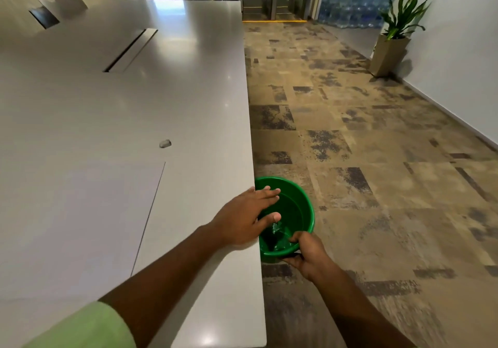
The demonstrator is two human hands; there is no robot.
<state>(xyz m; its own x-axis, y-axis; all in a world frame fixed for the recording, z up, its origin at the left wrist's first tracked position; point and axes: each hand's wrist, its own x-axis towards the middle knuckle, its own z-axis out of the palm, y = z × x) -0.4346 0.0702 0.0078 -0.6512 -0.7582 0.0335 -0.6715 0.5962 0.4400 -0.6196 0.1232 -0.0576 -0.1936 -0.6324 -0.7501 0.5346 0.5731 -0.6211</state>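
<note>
- Head view, looking forward and down: a long pale grey bench (134, 110) fills the left half of the scene, and patterned brown carpet floor (377, 164) fills the right half.
- A green basin (297, 205) sits at about 5 o'clock from the scene's centre. It is just beside the bench's right edge, lower than the bench top and held above the floor.
- The right hand (307, 256) grips the basin's rim at its 6 o'clock side, thumb hooked over the inside and fingers curled beneath the outside.
- The left hand (248, 215) is palm down at the bench's edge. Its fingers are straight and pressed together, the thumb is apart, and the fingertips reach out over the basin's opening toward 2 o'clock. Whether the palm rests on the bench cannot be told.
- Something clear and glinting (277, 230) lies low inside the basin, below the left thumb; what it is cannot be told.
- A light green sleeve (89, 329) covers the upper left arm at 7 o'clock.
- A small grey object (165, 143) lies on the bench at 10 o'clock from the basin, well apart from it.
- A dark narrow slot (129, 50) cuts the bench top toward 11 o'clock.
- A potted plant (396, 24) stands against the white wall at 2 o'clock.
</note>
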